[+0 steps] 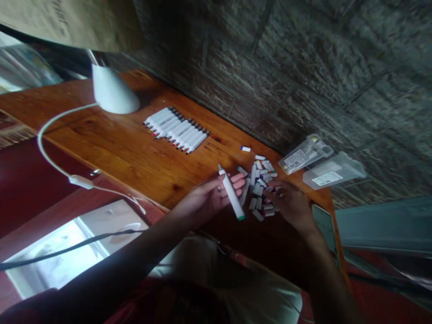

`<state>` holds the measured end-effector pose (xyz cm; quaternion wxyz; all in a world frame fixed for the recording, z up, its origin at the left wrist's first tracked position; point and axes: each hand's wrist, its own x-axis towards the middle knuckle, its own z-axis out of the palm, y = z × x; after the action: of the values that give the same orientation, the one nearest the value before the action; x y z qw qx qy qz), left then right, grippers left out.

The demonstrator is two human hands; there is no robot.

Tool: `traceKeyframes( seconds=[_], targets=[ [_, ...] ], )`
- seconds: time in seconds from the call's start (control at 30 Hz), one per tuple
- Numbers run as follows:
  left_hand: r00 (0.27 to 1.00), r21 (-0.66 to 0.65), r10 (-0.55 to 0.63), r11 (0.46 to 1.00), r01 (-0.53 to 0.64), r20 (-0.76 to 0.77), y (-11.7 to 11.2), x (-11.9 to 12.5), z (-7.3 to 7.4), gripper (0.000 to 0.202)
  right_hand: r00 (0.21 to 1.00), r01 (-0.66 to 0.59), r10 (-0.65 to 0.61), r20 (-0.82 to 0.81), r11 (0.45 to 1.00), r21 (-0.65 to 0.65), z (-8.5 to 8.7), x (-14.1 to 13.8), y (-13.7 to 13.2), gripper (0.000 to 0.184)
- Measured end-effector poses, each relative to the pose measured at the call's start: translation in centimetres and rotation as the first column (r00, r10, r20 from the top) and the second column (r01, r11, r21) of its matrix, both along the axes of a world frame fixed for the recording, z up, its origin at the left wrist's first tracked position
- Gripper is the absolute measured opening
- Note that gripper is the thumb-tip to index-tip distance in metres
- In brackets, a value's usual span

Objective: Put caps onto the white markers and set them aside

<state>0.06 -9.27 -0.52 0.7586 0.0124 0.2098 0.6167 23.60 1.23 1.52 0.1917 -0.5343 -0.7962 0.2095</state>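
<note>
A white marker (233, 196) with a green end and an exposed grey tip lies across the fingers of my left hand (212, 193), held with the palm turned up. To its right, my right hand (292, 202) reaches into a heap of loose white marker caps (259, 190) with coloured ends. Its thumb and fingers look apart among the caps; the fingertips are dark and partly hidden. Farther left on the wooden table, several white capped markers (178, 129) lie side by side in a row. One blue-ended cap (245, 148) sits apart from the heap.
Two clear plastic cases (329, 173) with labels stand by the brick wall (303, 67). A phone (324, 225) rests at the table's right edge. A white lamp base (113, 92) stands at left, its cable hanging over the front edge. A laptop-like device (74, 245) is below left.
</note>
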Motion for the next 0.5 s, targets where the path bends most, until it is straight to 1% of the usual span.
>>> traceKeyframes(
  seconds=[0.07, 0.13, 0.2, 0.27, 0.37, 0.5],
  targets=[
    [0.998, -0.032, 0.045, 0.999, -0.044, 0.052, 0.3, -0.1, 0.6, 0.033, 0.988, 0.027, -0.041, -0.149, 0.995, -0.093, 0.2, 0.1, -0.4, 0.033],
    [0.992, -0.079, 0.088, 0.994, -0.081, 0.085, 0.5, -0.1, 1.1, 0.036, 0.940, 0.025, -0.097, -0.327, 0.976, -0.216, 0.6, 0.4, -1.0, 0.037],
    [0.987, -0.116, 0.110, 0.989, -0.097, 0.113, 0.5, 0.0, 1.6, 0.038, 0.850, 0.011, -0.184, -0.494, 0.943, -0.333, 1.0, 0.8, -1.8, 0.037],
    [0.984, -0.136, 0.109, 0.987, -0.089, 0.142, 0.4, 0.0, 1.9, 0.039, 0.728, -0.011, -0.284, -0.624, 0.905, -0.425, 1.1, 1.3, -2.6, 0.034],
    [0.980, -0.146, 0.119, 0.985, -0.095, 0.159, 0.3, 0.2, 2.2, 0.039, 0.554, -0.041, -0.417, -0.721, 0.851, -0.523, 0.8, 1.8, -3.5, 0.032],
    [0.986, -0.146, 0.109, 0.985, -0.091, 0.122, 0.3, 0.4, 2.1, 0.036, 0.415, -0.046, -0.522, -0.745, 0.806, -0.590, 0.0, 2.0, -4.1, 0.030]
  ],
)
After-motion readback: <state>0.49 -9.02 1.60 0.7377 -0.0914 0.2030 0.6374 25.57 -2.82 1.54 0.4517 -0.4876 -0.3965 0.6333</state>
